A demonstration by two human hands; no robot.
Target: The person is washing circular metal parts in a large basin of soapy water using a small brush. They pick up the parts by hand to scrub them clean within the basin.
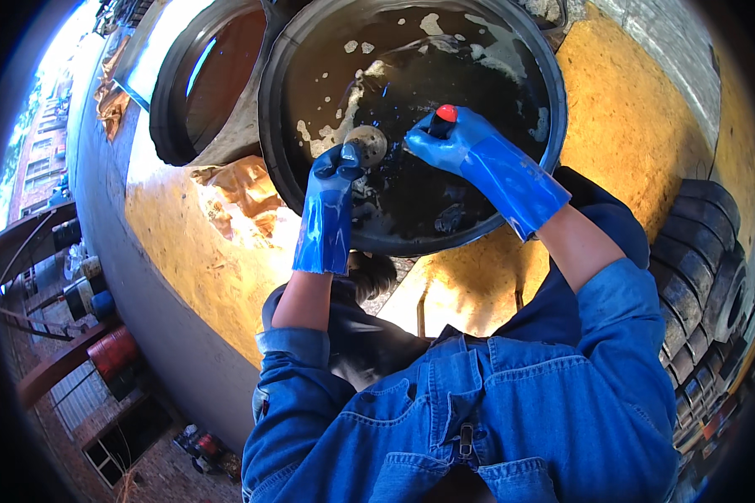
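Disc is pinched in my gloved left hand, above the near-left part of a big black tub; from my distant view I cannot tell whether it touches the liquid. That liquid is dark and murky, with pale foam in blobs and streaks. A second tub, holding brownish liquid, stands at the upper left, with crumpled brown sheeting just below it. I see stained yellow ground, brightly sunlit in patches, and grey floor to the left. Dark ribbed rings are piled at the right; a red drum lies far left. My right hand is closed around a red-ended black handle. The disc looks round, dull grey-tan and mottled.
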